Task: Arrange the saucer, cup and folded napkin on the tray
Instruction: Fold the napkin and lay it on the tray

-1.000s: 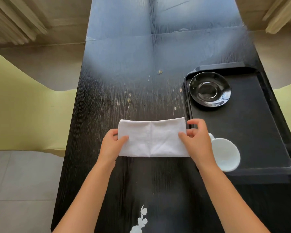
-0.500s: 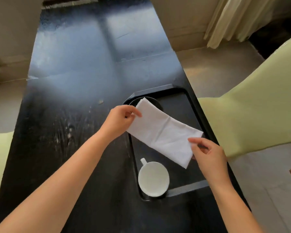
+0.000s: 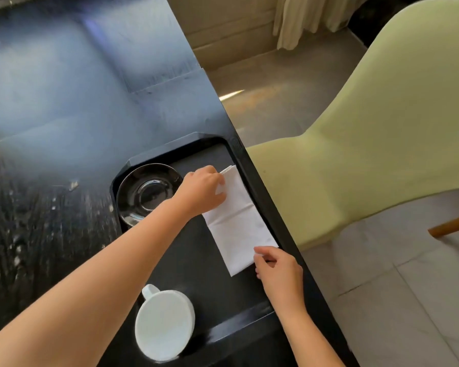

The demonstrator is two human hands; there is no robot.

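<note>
A black tray point(image 3: 239, 323) lies on the dark table near its right edge. The folded white napkin point(image 3: 235, 223) lies lengthwise along the tray's right side. My left hand point(image 3: 203, 190) grips the napkin's far end, and my right hand point(image 3: 277, 268) pinches its near right corner. A glossy black saucer point(image 3: 141, 193) sits in the tray's far left corner, partly hidden by my left forearm. A white cup point(image 3: 164, 324) stands at the tray's near left, handle pointing away from me.
The dark wooden table point(image 3: 72, 102) stretches away to the left and far side, with crumbs point(image 3: 73, 184) beside the tray. A pale green chair point(image 3: 382, 144) stands close to the table's right edge. Tiled floor point(image 3: 398, 300) lies below it.
Both hands carried the napkin from the table onto the tray and turned it lengthwise along the right side. It now lies low on the tray, and the saucer is uncovered.
</note>
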